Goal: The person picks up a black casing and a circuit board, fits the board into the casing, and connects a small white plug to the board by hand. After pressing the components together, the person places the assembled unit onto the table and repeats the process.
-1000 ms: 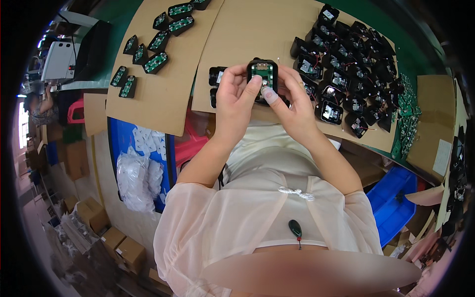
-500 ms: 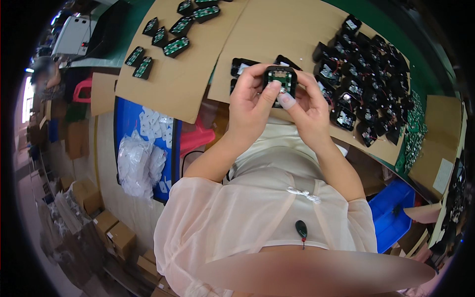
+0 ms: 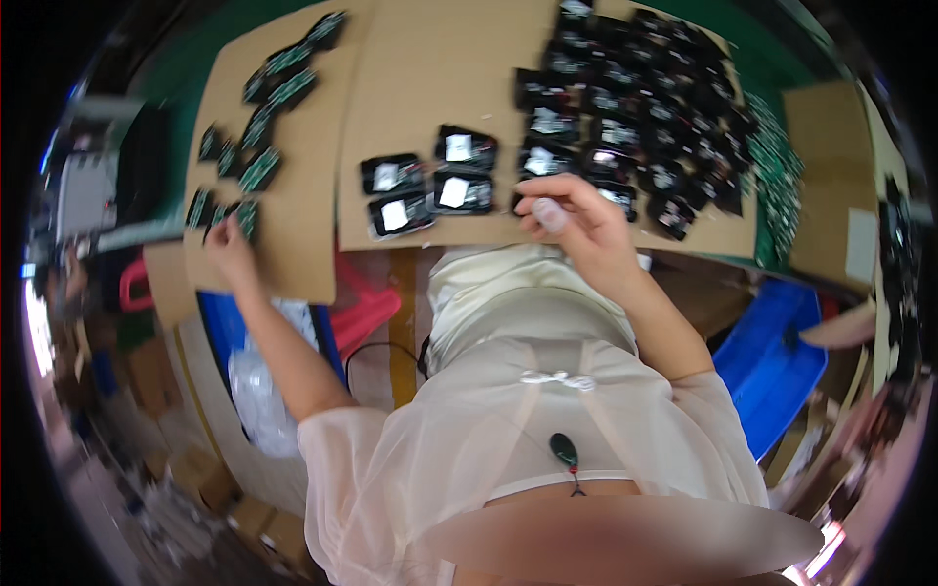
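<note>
At the left, my left hand has its fingers closed on a black housing with a green circuit board, low on the left cardboard sheet. Motion blurs the fingertips there. Other black housings with green boards lie around and beyond it. My right hand hovers by the front edge of the middle cardboard, fingers loosely bent and apart, with nothing visible in them. Left of it lie several black housings with white rectangles. Just beyond it begins a dense group of black housings.
Green circuit boards are heaped at the right, beside an upright cardboard panel. A blue bin stands below the table at the right. Under the left side are a pink stool and clear plastic bags on a blue tray.
My hands have separated. The left hand has carried the housing with the green board leftward to the left cardboard; the right hand has let go and lowered slightly. The view has shifted.
</note>
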A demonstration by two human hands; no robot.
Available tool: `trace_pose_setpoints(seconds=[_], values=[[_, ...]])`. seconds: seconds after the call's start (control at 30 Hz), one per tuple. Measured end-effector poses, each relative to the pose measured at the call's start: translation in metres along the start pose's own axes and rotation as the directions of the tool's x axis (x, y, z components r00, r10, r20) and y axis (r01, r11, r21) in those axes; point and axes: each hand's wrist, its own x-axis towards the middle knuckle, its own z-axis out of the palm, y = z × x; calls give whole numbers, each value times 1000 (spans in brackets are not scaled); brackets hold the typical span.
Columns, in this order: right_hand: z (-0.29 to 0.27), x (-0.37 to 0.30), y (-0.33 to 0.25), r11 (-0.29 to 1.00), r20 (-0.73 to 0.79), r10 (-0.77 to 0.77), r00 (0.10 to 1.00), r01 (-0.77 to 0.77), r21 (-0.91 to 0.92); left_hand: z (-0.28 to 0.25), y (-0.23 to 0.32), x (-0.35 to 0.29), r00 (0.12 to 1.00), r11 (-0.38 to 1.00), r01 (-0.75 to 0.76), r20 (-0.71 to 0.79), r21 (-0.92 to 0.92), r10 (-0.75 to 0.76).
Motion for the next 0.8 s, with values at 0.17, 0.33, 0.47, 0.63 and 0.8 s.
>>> trace_pose_setpoints(seconds=[0.17, 0.33, 0.47, 0.63, 0.8], values=[[-22, -21, -7, 1000, -160, 6, 987, -3, 21, 5, 93, -33, 972, 794, -75, -134, 603, 193], [-46, -38, -5, 999, -254, 32, 967, -34, -2, 16, 148, -51, 876, 797, -243, -228, 553, 425], [-57, -42, 3, 999, -261, 35, 965, -37, 0, 74, 250, -98, 804, 852, -455, 292, -258, 518], [-65, -48, 2, 999, -287, -4, 958, 15, 38, 168, 288, -113, 513, 874, -397, 721, -281, 465], [-82, -65, 5, 999, -368, 29, 929, -11, 52, 191, 297, -110, 418, 881, -430, 822, -196, 387]])
